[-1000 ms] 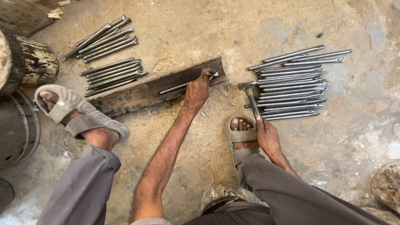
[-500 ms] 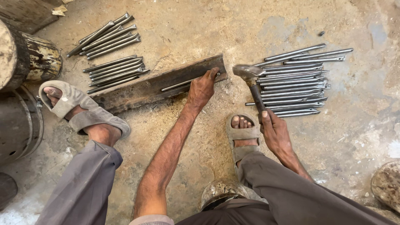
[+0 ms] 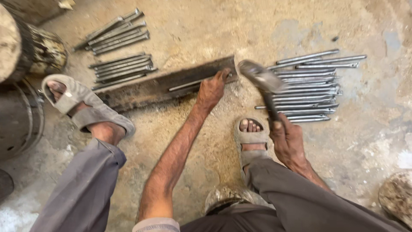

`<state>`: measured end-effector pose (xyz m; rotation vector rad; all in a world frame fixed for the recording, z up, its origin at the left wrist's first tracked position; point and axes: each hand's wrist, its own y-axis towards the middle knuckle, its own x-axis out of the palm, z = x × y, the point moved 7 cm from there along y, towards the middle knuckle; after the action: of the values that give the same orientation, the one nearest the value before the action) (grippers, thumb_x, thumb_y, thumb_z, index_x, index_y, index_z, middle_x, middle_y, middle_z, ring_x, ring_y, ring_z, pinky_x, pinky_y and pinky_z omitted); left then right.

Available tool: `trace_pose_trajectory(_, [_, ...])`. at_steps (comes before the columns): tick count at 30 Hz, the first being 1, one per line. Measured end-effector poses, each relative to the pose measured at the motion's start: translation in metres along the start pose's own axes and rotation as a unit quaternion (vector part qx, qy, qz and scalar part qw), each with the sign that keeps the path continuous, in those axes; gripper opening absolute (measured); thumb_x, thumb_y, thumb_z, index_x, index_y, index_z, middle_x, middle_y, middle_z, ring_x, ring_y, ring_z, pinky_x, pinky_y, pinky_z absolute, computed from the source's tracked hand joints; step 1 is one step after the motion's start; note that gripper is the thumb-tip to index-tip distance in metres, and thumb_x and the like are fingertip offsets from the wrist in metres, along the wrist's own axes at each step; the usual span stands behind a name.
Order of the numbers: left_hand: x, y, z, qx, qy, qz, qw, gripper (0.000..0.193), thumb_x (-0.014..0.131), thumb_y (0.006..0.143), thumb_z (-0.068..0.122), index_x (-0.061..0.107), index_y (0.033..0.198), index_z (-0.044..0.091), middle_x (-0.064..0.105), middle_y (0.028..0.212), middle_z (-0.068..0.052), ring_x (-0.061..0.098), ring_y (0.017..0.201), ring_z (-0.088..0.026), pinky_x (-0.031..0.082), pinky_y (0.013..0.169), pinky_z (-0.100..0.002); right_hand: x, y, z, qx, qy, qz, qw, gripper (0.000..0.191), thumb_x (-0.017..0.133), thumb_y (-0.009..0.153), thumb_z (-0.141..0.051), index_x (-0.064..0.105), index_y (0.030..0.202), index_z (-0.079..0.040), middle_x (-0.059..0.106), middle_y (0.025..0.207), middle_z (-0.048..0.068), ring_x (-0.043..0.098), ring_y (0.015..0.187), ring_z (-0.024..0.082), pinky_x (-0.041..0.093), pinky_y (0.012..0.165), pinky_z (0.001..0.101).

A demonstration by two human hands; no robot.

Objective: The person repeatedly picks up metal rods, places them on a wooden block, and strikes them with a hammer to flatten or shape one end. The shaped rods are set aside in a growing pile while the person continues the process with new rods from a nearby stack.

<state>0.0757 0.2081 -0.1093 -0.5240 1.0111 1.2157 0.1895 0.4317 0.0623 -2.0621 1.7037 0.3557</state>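
Note:
My left hand (image 3: 211,89) presses a thin metal rod (image 3: 189,84) onto a long dark iron bar (image 3: 150,88) that lies on the sandy ground. The fingers grip the rod near its right end. My right hand (image 3: 287,138) is closed around the handle of a hammer (image 3: 261,77). The hammer's head is raised and blurred, just right of the bar's end and above the rod pile.
A pile of several grey rods (image 3: 309,86) lies right of the hammer. Two more rod bundles (image 3: 122,68) (image 3: 112,31) lie beyond the bar at left. Log stumps (image 3: 25,47) stand far left. My sandalled feet (image 3: 81,107) (image 3: 251,137) flank my left arm.
The hammer has swung up and leftward from the rod pile toward the bar's right end. My left hand keeps the rod on the bar.

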Motion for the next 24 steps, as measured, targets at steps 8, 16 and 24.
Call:
trace_pose_trajectory(8, [-0.004, 0.004, 0.006, 0.000, -0.007, 0.019, 1.000, 0.068, 0.053, 0.098, -0.012, 0.030, 0.156, 0.017, 0.071, 0.121, -0.015, 0.068, 0.061, -0.017, 0.060, 0.047, -0.028, 0.014, 0.014, 0.037, 0.082, -0.144, -0.049, 0.985, 0.049, 0.041, 0.109, -0.049, 0.061, 0.100, -0.005, 0.050, 0.056, 0.001, 0.044, 0.042, 0.012, 0.035, 0.039, 0.0316])
trace_pose_trajectory(16, [-0.002, -0.003, 0.007, 0.027, 0.015, 0.049, 0.998, 0.076, 0.050, 0.101, -0.008, 0.018, 0.164, 0.021, 0.071, 0.117, -0.013, 0.067, 0.070, -0.017, 0.062, 0.054, -0.027, -0.008, -0.005, -0.009, -0.267, -0.027, 0.128, 0.955, 0.039, 0.038, 0.124, -0.035, 0.042, 0.123, 0.004, 0.062, 0.086, 0.012, 0.053, 0.057, 0.013, 0.044, 0.043, 0.0244])
trace_pose_trajectory(24, [0.005, -0.005, 0.014, -0.002, 0.010, 0.006, 1.000, 0.068, 0.046, 0.107, -0.006, 0.017, 0.162, 0.023, 0.071, 0.121, -0.019, 0.059, 0.048, -0.011, 0.055, 0.034, -0.022, -0.008, 0.000, -0.023, 0.011, -0.013, -0.024, 1.000, 0.040, 0.041, 0.112, -0.036, 0.063, 0.126, -0.006, 0.055, 0.067, 0.005, 0.048, 0.051, 0.014, 0.037, 0.046, 0.0314])
